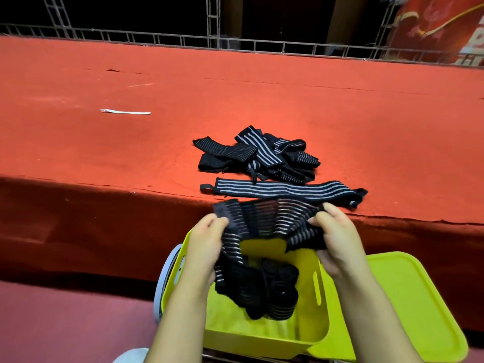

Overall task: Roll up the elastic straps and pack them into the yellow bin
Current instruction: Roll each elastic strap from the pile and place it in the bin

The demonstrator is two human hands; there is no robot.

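Over the open yellow bin (264, 334), a person's two hands stretch a black elastic strap (264, 218) with pale stripes: the left hand (207, 237) grips one end, the right hand (337, 239) pinches the other, and a loose tail of the strap droops down into the bin. Rolled straps (281, 292) already lie on the bin's floor. Just beyond the bin, on the red-covered surface (131, 153), one strap lies flat (285, 191) along the near edge, with a tangled pile of unrolled straps (262, 155) just behind it. The bin's yellow lid (413, 305) rests to the right of the bin; a thin white strip (125, 112) lies well beyond the bin, to its left.

The strap in hand looks unrolled, so rolling appears to be the step under way. Held taut, the elastic could snap out of either hand if the hold slackens, and the hanging tail could snag the rolls below and loosen them. The flat strap sits close enough to the surface's edge that a brush of a forearm might drag it off.
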